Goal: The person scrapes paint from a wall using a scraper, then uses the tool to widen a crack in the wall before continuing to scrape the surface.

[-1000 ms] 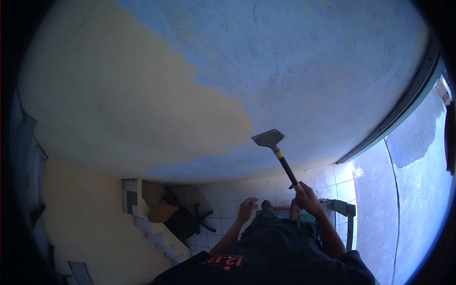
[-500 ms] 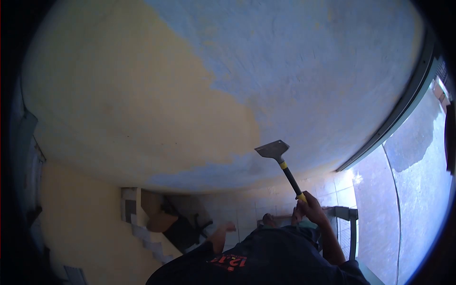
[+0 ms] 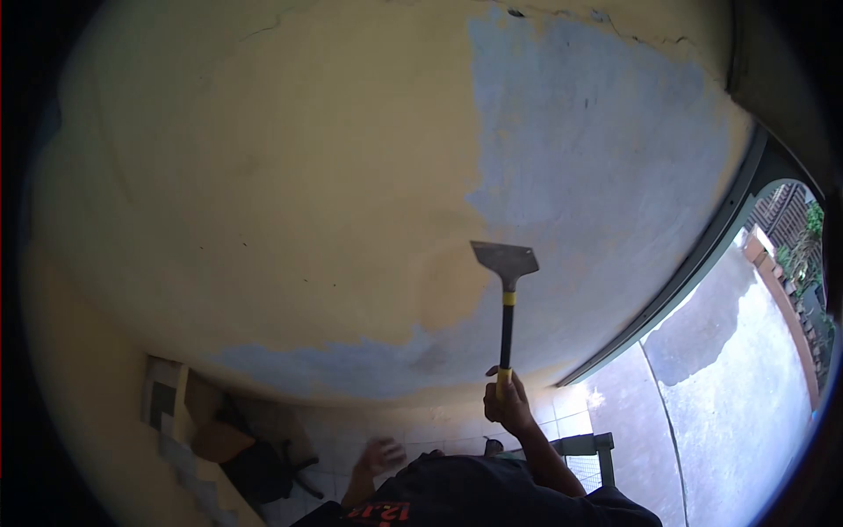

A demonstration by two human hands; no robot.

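Observation:
My right hand [image 3: 507, 406] is closed around the yellow grip end of a long-handled scraper [image 3: 507, 329]. The scraper has a black shaft, yellow collars and a wide grey metal blade pointing up. Its blade overlaps the wall [image 3: 290, 193] in this view, at the border between yellow paint and a bare bluish-grey patch [image 3: 597, 158]. Low in front of my body, my left hand [image 3: 382, 455] is slightly blurred, its fingers loosely apart with nothing in them.
A black chair-like object [image 3: 259, 470] and a brown rounded thing [image 3: 221, 442] stand at lower left beside a stepped edge. A dark metal frame [image 3: 606, 443] is at my right. Beyond the doorway edge [image 3: 694, 281] lies a partly wet concrete floor [image 3: 729, 413]. Cracks run along the upper wall.
My view has tilted up, showing more of the upper wall. The scraper has turned more upright in my right hand's grip. My left hand has come up, its fingers now more visible.

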